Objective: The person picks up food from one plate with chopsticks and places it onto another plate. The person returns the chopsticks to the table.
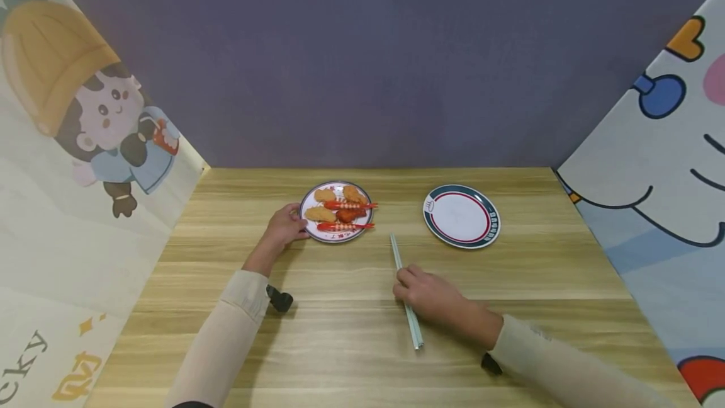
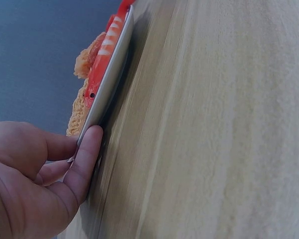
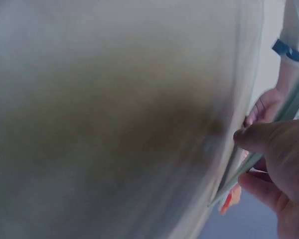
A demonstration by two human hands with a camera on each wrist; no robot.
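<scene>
At the left, my left hand (image 1: 285,226) pinches the rim of a white plate (image 1: 334,237) that carries toy-like food. In the left wrist view, fingers (image 2: 87,157) lie on both sides of that rim. On the plate are two red-and-white shrimp (image 1: 338,227) and several fried pieces (image 1: 320,214). My right hand (image 1: 433,294) grips a pair of pale green chopsticks (image 1: 414,326) near their middle, low over the table. Their thin ends point away from me, toward the gap between the plates.
A second plate (image 1: 459,216), white with a dark green rim and a red ring, lies back right with nothing on it. The wooden table (image 1: 340,345) meets a grey-blue wall (image 1: 362,68) at the back. Printed panels (image 1: 651,162) stand at both sides.
</scene>
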